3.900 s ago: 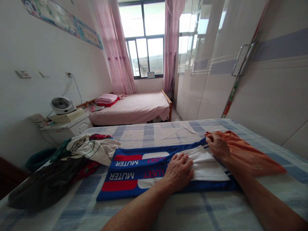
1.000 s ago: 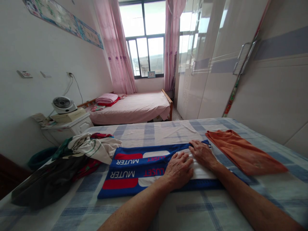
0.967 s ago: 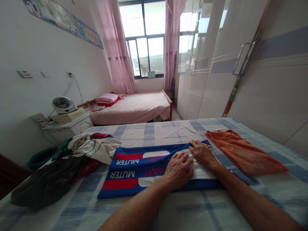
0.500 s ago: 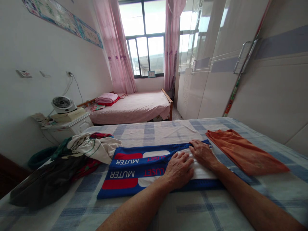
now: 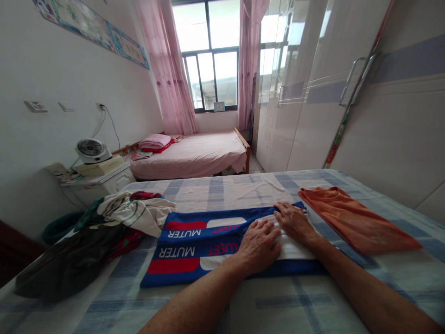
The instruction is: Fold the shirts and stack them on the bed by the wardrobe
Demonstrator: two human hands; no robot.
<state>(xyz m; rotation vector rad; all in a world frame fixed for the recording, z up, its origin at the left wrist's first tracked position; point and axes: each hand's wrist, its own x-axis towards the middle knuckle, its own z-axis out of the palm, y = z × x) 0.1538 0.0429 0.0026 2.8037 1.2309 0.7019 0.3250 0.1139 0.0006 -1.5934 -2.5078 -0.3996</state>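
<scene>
Left hand [image 5: 260, 246] and right hand [image 5: 294, 223] laid palm-down, fingers loosely outstretched.
Blue garment [image 5: 200, 244] beneath both, extending toward nine o'clock.

Blue garment [image 5: 203, 242]: white "MUTER" twice, red "LUSET" twice; wall banner [image 5: 95, 33] lettering unreadable.

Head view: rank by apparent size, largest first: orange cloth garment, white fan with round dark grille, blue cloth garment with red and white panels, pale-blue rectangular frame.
1. Blue garment
2. Orange garment
3. White fan
4. Pale-blue frame
Apparent size only; fan and frame sit farther away.
</scene>
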